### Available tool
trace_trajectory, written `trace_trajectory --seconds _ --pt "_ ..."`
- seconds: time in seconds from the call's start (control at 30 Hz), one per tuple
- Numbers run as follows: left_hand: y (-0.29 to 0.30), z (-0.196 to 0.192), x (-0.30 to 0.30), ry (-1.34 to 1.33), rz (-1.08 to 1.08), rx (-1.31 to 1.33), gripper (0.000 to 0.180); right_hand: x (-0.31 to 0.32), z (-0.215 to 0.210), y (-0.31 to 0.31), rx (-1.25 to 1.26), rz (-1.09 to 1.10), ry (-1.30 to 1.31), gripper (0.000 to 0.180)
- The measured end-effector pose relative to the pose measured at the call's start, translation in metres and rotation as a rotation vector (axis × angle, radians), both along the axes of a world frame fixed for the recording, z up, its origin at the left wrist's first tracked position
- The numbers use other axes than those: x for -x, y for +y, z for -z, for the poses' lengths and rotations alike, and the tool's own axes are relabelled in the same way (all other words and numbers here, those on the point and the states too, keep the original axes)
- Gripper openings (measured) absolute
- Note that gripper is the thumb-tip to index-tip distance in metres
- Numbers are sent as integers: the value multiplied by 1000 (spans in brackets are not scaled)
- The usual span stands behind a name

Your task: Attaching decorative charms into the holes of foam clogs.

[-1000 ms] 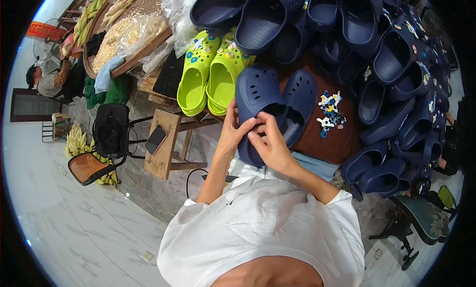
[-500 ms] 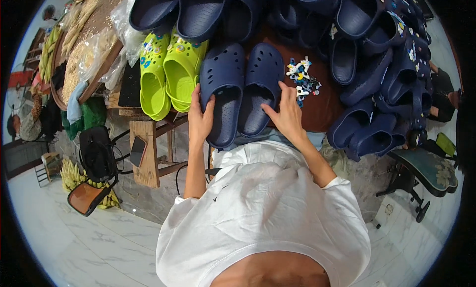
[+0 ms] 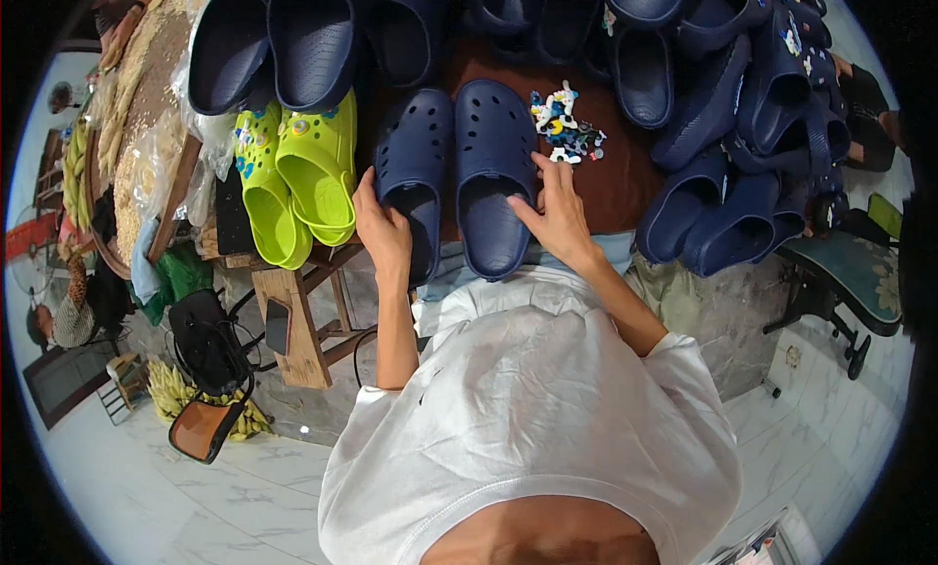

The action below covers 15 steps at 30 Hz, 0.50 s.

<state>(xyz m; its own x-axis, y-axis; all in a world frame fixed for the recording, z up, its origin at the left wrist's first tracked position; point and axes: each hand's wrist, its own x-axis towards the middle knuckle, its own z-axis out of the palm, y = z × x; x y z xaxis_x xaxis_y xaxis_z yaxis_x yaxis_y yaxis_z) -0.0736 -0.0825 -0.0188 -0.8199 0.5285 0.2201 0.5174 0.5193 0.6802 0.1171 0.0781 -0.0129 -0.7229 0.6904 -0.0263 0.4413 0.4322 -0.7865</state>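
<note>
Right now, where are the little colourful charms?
In the head view, the small pile of charms lies on the brown table, just right of the navy clog pair, above the right hand.

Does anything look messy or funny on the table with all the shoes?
Nothing looks broken or spilled. The small colourful charms lie in a loose jumbled heap beside the navy clogs, which sit side by side under the left hand and right hand.

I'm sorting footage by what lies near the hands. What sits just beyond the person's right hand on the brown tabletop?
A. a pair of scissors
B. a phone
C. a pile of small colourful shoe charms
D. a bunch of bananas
C: just past the right hand, which rests on the navy clog, lies a small heap of colourful shoe charms on the brown tabletop.
</note>
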Motion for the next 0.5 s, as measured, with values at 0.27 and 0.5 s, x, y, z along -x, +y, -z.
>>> trace_trajectory --seconds 0.27,0.5 --pt "4 -8 -5 69 8 -81 58 -37 6 58 -175 54 9 26" --pt "21 -55 -66 17 305 -330 33 -15 16 67 -479 -91 -111 29"
